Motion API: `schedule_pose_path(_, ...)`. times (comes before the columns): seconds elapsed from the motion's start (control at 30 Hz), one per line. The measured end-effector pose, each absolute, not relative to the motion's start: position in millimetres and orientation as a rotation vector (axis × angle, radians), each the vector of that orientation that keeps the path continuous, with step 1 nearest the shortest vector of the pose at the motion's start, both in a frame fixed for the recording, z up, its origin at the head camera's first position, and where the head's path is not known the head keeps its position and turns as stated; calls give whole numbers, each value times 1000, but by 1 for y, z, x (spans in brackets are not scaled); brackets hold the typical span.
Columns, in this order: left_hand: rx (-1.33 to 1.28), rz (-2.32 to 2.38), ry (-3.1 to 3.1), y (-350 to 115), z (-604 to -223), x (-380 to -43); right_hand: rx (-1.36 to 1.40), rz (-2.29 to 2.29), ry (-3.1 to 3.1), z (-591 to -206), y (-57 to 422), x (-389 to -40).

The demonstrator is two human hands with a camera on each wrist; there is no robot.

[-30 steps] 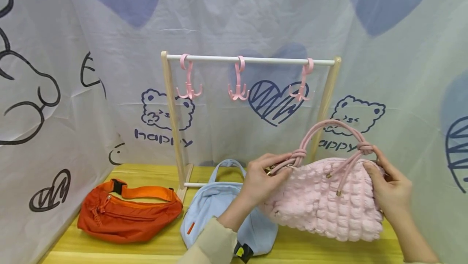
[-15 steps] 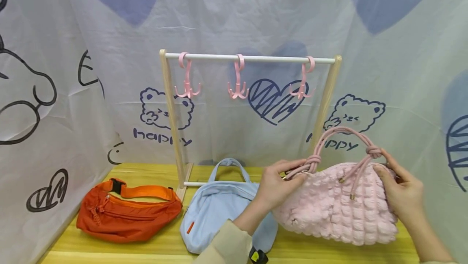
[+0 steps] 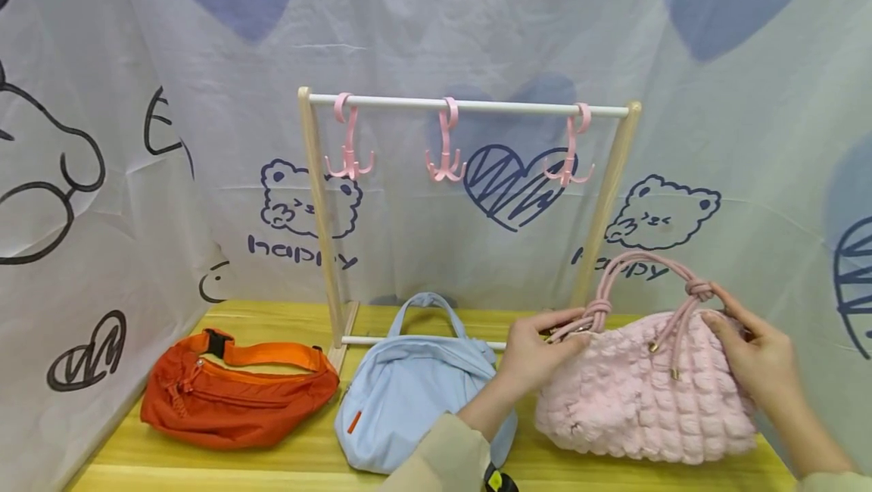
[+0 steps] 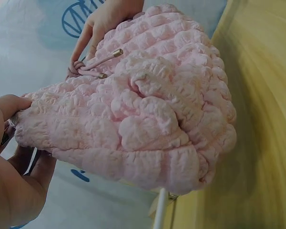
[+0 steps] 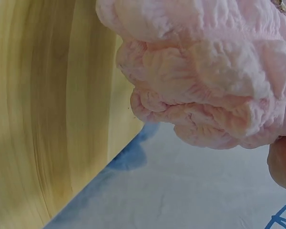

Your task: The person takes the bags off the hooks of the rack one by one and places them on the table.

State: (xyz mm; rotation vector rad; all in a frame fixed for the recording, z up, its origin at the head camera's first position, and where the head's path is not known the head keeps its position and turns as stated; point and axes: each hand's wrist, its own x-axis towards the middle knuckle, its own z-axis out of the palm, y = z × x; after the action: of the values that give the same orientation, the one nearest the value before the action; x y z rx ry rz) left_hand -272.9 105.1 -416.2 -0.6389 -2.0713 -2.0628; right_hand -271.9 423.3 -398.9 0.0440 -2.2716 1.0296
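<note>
A pink quilted handbag (image 3: 654, 393) with a knotted cord handle (image 3: 643, 256) is at the right of the head view. My left hand (image 3: 538, 352) pinches its upper left corner near the handle's knot, thumb in front. At the upper right corner my right hand (image 3: 759, 356) grips the bag the same way. In the left wrist view the bag's puffy side (image 4: 148, 109) stretches between both hands. The right wrist view shows its lower edge (image 5: 195, 90) close to the wooden tabletop (image 5: 47, 95); whether it touches the wood I cannot tell.
A light blue backpack (image 3: 409, 393) lies left of the handbag, partly behind my left arm. Further left rests an orange waist bag (image 3: 232, 401). Behind them stands a rack with a white bar (image 3: 402, 103), bearing pink hooks (image 3: 350, 155). Printed cloth (image 3: 409, 23) encloses the table.
Both hands have carried the pink handbag to the right and a little downward. More of the light blue backpack now shows. The waist bag has stayed put.
</note>
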Motion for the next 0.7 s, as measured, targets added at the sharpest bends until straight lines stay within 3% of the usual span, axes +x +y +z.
schedule_pose_path(0.43,-435,-2186,-2147,137,-426,-281,40,802,-2472,-399,450,-287)
schedule_pose_path(0.7,-485,-2224,-2150,154,-436,-291,63,719,-2584,-395,468,-300)
